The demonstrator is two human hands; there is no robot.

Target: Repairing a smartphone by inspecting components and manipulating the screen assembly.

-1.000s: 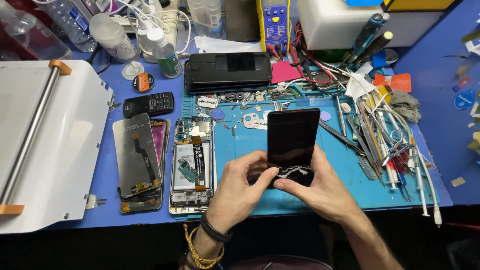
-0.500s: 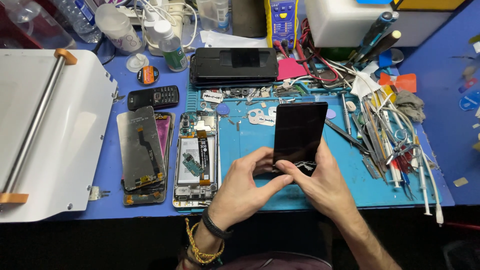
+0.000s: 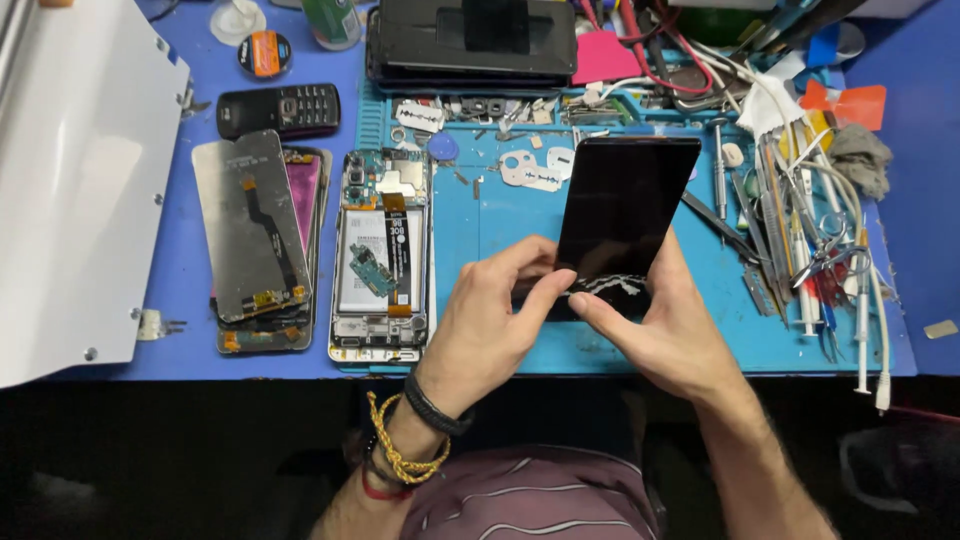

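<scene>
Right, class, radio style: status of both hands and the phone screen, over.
Left hand and right hand both gripping black phone screen at its lower edge. Screen tilted up above blue mat. Opened phone lies left, apart. Nothing blocking.

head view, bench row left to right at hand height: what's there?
White metal panel → stacked screen panels → opened phone with board showing → left hand → black screen held by both hands → right hand → tweezers and tools.
</scene>
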